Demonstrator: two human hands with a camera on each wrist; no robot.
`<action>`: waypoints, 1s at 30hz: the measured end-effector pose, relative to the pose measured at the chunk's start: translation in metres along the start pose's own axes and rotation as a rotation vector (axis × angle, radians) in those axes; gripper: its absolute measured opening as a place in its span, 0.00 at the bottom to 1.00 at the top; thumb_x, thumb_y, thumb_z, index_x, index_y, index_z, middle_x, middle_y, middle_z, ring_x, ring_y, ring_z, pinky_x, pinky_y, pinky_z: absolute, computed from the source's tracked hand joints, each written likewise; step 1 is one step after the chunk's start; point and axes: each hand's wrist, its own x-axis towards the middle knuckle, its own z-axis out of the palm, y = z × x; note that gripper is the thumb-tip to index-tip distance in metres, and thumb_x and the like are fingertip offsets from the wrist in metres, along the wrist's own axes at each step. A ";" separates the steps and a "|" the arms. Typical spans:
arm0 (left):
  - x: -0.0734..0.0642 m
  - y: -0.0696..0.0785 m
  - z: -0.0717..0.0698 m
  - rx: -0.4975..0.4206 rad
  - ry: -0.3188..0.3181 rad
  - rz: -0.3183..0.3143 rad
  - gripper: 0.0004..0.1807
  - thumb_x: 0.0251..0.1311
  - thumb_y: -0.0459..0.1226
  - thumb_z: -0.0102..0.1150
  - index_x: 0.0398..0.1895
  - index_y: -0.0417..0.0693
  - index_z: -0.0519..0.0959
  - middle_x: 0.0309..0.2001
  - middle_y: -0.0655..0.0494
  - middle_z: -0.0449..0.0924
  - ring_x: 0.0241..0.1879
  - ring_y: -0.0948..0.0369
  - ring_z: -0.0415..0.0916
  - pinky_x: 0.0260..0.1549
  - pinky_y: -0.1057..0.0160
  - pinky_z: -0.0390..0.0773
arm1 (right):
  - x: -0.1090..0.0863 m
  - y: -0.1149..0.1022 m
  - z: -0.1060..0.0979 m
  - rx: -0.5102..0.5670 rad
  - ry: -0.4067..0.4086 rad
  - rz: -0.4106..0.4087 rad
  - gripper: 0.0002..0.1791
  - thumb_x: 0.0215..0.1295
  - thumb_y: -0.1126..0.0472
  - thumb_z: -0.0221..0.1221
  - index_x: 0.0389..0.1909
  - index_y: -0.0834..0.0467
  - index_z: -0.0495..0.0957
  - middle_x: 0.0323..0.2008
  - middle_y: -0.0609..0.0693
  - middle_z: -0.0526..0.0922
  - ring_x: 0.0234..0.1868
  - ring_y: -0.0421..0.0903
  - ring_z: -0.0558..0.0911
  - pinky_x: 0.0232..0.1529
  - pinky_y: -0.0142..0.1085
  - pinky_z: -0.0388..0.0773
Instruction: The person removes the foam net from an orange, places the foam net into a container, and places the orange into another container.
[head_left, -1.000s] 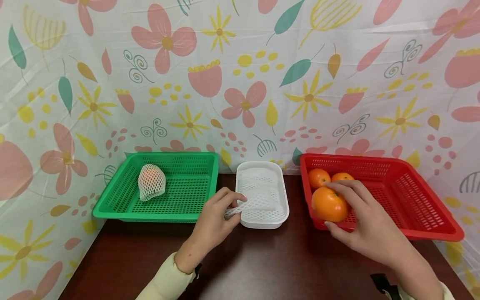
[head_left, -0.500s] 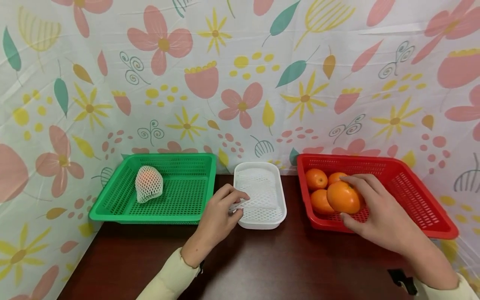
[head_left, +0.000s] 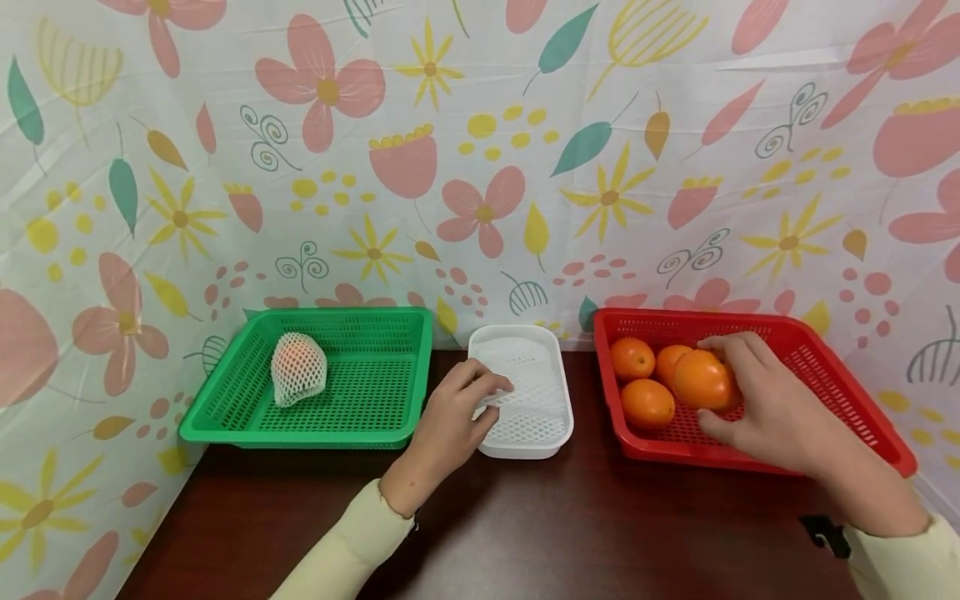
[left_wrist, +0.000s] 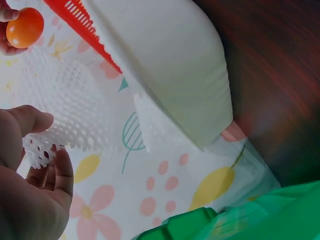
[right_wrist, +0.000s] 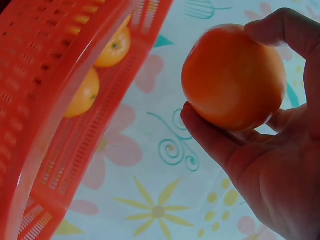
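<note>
My left hand pinches the end of a white foam net sleeve between thumb and fingers, over the white tray. More white foam netting lies in that tray. My right hand grips an orange above the red basket, thumb on one side and fingers on the other. Three other oranges sit in the basket's left part: a front orange, a back left orange, and one partly hidden behind the held orange.
On the left stands a green basket with one fruit in a white foam net. The white tray sits between the two baskets on the dark brown table. A flower-patterned cloth hangs close behind them.
My right hand has moved to the right with the orange, uncovering the front orange in the basket. My left hand has shifted slightly right over the tray, still pinching the foam net sleeve.
</note>
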 end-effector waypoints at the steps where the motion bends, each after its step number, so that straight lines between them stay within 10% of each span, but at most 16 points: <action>1: 0.000 -0.001 0.002 0.000 -0.002 0.002 0.19 0.58 0.22 0.68 0.47 0.53 0.85 0.43 0.60 0.75 0.45 0.63 0.73 0.43 0.66 0.77 | 0.001 0.002 0.000 0.004 -0.016 0.009 0.49 0.40 0.61 0.84 0.64 0.60 0.68 0.57 0.56 0.73 0.52 0.52 0.75 0.44 0.59 0.86; 30: 0.001 -0.017 0.029 0.093 -0.051 0.103 0.20 0.58 0.21 0.62 0.47 0.53 0.83 0.45 0.60 0.76 0.47 0.60 0.74 0.50 0.65 0.77 | 0.030 0.057 0.008 -0.031 -0.325 0.143 0.46 0.48 0.52 0.81 0.66 0.59 0.70 0.62 0.69 0.68 0.50 0.64 0.79 0.48 0.65 0.83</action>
